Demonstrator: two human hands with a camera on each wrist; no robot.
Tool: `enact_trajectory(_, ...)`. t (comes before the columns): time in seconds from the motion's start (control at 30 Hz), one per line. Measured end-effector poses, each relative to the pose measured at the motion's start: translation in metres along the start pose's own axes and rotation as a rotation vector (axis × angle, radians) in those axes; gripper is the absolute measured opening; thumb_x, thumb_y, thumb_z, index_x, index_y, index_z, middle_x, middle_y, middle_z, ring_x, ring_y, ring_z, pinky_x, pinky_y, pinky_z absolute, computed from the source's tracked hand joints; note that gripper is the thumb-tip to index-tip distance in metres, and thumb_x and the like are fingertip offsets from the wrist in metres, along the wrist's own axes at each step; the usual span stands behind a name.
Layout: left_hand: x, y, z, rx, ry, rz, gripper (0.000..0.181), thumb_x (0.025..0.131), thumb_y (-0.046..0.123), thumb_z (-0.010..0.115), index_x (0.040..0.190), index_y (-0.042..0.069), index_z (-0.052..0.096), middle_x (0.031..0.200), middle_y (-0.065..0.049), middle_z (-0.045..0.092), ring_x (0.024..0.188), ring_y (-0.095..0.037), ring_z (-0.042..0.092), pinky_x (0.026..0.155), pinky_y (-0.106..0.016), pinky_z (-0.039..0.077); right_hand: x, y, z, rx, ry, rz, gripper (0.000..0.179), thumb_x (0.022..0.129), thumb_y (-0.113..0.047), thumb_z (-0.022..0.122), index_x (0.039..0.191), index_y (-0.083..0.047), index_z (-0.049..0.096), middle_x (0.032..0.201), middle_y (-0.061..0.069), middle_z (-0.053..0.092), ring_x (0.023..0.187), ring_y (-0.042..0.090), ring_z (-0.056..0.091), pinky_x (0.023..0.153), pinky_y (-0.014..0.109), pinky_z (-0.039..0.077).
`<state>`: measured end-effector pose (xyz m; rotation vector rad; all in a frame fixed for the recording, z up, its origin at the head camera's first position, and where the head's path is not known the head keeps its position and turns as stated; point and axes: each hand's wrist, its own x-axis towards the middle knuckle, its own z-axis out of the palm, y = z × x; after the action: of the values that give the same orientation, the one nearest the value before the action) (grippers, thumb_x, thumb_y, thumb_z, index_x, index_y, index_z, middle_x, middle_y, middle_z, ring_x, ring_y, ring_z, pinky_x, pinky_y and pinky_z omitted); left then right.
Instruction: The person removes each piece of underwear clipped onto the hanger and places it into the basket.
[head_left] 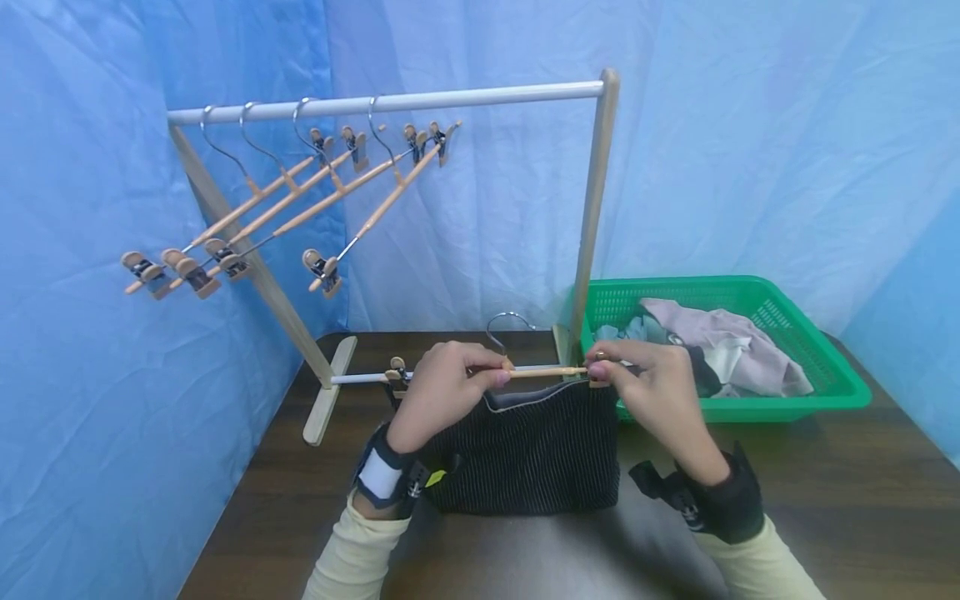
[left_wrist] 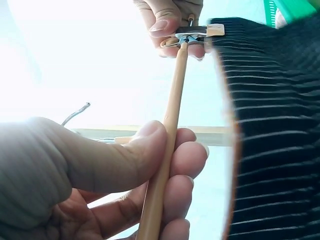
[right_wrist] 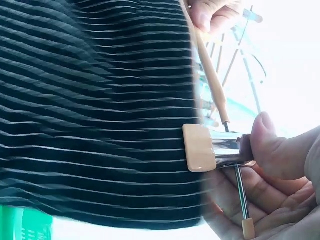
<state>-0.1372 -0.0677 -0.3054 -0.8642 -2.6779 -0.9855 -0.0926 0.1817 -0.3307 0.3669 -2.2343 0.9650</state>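
A black garment with thin white stripes hangs by its top edge from a wooden clip hanger, low over the table. My left hand grips the hanger's bar near the base of its metal hook, thumb on one side and fingers curled round the other. At the right end, my right hand pinches the clip between thumb and fingers. In the right wrist view that clip's wooden pad lies over the garment's edge. The hanger's other clip shows just left of my left hand.
Behind my hands stands a rack with a white rail, several clip hangers hooked along its left part. A green basket with crumpled clothes sits at the right, by the rack's right post. Blue curtains surround the dark wooden table.
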Motion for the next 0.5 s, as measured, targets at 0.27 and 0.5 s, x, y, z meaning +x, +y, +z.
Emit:
enact_trajectory(0.27, 0.0006, -0.0006, 0.0016, 0.009, 0.018, 0.015, 0.01, 0.09, 0.016, 0.078, 0.099, 0.014, 0.082, 0.088, 0.002, 0.077, 0.071, -0.007, 0.06, 0.064, -0.024, 0.045, 0.001, -0.0007, -0.0011, 0.044, 0.011, -0.016, 0.011, 0.083, 0.003, 0.08, 0.092, -0.002, 0.08, 0.076, 0.008, 0.075, 0.052, 0.008, 0.047, 0.044, 0.015, 0.031)
enact_trajectory(0.5, 0.0014, 0.0, 0.0023, 0.009, 0.027, -0.005, 0.011, 0.09, 0.017, 0.078, 0.099, 0.014, 0.082, 0.089, 0.002, 0.078, 0.071, -0.007, 0.06, 0.063, -0.024, 0.044, 0.0006, 0.001, -0.0029, 0.028, -0.024, -0.014, 0.016, 0.085, 0.007, 0.076, 0.096, -0.004, 0.079, 0.083, 0.009, 0.077, 0.055, 0.007, 0.047, 0.041, 0.018, 0.027)
